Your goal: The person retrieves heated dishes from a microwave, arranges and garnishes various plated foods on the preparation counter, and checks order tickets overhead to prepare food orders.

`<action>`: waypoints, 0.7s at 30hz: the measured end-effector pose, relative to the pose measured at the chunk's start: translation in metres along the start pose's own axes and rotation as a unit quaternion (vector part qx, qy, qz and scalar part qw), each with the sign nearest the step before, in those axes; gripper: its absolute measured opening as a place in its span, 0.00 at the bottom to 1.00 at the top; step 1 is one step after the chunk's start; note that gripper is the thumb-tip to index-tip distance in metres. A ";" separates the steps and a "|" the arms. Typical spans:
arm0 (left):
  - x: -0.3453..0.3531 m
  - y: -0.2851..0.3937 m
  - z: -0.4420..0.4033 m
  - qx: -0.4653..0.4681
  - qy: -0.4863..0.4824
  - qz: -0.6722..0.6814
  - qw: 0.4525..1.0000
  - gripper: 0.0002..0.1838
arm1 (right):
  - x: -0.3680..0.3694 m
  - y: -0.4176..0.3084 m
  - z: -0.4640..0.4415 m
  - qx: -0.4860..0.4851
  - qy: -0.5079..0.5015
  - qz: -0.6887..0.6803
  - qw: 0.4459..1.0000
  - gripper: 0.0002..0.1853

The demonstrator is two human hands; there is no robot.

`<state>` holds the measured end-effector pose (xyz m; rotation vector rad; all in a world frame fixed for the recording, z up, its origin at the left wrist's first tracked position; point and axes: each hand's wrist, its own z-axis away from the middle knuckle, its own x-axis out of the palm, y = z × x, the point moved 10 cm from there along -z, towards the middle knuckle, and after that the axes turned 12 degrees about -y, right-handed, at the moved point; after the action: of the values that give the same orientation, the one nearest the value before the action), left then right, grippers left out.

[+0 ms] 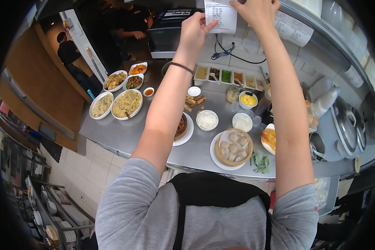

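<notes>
While left hand [194, 29] pinches receipt [224, 21] edge, right hand [256, 13] at upper corner, grip unclear.

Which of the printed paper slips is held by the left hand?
The slip between the two hands: the left hand pinches its left edge. The curled slip hangs beyond the right hand, outside the left hand's grip.

Pale tiled floor [96, 164], metal counter [116, 134], brown panel [41, 83].
</notes>
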<state>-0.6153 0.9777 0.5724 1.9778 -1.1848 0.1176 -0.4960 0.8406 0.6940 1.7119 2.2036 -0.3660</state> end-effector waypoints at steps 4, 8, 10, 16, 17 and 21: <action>-0.010 0.000 0.009 0.007 0.019 -0.004 1.000 0.10 | 0.001 -0.002 0.001 0.025 -0.003 0.026 0.999 0.31; -0.010 0.000 0.006 0.016 -0.001 -0.053 0.998 0.11 | 0.006 -0.003 0.002 0.044 -0.009 0.055 0.997 0.32; -0.008 0.002 0.005 0.022 -0.007 -0.066 0.998 0.11 | 0.008 -0.001 0.002 0.052 -0.006 0.054 0.997 0.33; -0.004 0.003 0.008 -0.010 0.016 -0.032 0.999 0.08 | 0.005 -0.001 0.001 0.043 -0.012 0.045 0.998 0.32; -0.006 0.001 0.009 -0.010 0.011 -0.027 1.000 0.08 | 0.005 -0.001 0.002 0.044 -0.012 0.046 0.998 0.32; -0.010 -0.003 0.007 0.001 -0.005 -0.081 0.997 0.11 | 0.005 -0.002 0.002 0.043 -0.010 0.049 0.998 0.32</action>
<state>-0.6212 0.9805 0.5614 2.0696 -1.0266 0.0248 -0.4987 0.8440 0.6904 1.8453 2.1081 -0.4564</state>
